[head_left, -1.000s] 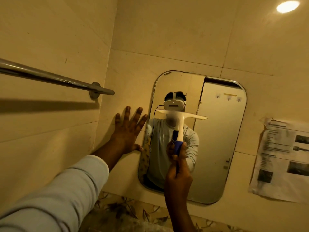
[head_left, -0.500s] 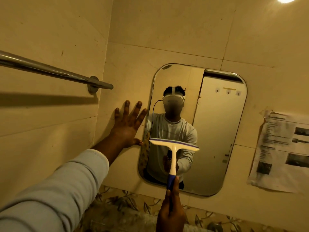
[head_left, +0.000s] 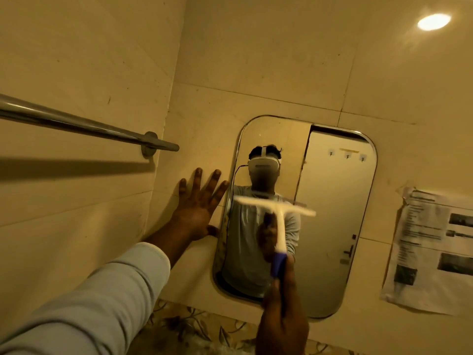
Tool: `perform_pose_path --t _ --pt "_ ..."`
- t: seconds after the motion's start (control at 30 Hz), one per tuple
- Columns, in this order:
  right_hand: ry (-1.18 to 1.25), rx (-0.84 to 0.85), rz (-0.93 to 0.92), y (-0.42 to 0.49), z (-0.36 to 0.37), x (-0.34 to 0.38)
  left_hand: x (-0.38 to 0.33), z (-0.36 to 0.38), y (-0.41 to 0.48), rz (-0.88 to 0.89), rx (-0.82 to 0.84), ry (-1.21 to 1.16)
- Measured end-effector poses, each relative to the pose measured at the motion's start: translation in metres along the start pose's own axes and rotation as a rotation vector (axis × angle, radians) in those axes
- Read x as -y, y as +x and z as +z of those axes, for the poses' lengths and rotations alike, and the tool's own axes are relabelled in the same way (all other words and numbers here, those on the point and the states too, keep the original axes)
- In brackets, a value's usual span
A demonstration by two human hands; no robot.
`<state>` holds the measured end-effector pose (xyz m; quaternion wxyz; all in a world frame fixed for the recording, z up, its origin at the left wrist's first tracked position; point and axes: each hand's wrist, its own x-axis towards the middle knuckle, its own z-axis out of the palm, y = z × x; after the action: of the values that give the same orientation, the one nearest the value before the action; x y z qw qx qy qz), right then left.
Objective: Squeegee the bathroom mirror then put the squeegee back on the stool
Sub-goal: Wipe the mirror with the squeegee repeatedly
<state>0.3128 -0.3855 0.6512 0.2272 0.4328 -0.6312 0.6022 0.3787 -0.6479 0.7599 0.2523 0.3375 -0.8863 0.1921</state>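
1. At nine o'clock of the view, a chrome towel rail runs along the side wall, well apart from the work.
2. The left hand, out of a grey sleeve, lies flat on the wall tile at the mirror's nine o'clock. Its fingers are spread and released, grasping nothing, the forefinger tip just beside the mirror's rim.
3. The rounded mirror hangs on the far wall. No drops or streaks can be made out on the glass, so which strips are already wiped cannot be told.
4. The squeegee is in front of the mirror, its white blade level across the centre, slightly toward nine o'clock. It is blurred, so contact with the glass cannot be confirmed.
5. The right hand, at the mirror's six o'clock, has its fingers clenched round the blue grip.
6. At the mirror's three o'clock a paper notice is stuck to the wall, and a ceiling lamp glows at one o'clock.
7. By my reading, the wiping is mid-course. The rest of the glass and the return to the stool, which is out of view, remain.
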Motion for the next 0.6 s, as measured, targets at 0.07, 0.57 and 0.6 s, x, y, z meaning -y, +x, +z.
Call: perform_pose_path --t 0.07,0.57,0.6 --pt "0.176 -0.055 0.016 0.050 -0.005 0.021 0.000 0.000 0.000 0.006 -0.016 -0.009" --pt "0.054 -0.150 0.008 0.159 -0.005 0.043 -0.002 0.000 -0.001 -0.026 -0.014 0.029" --pt "0.037 -0.145 0.023 0.156 -0.004 0.042 -0.002 0.000 -0.001 -0.027 -0.013 0.028"
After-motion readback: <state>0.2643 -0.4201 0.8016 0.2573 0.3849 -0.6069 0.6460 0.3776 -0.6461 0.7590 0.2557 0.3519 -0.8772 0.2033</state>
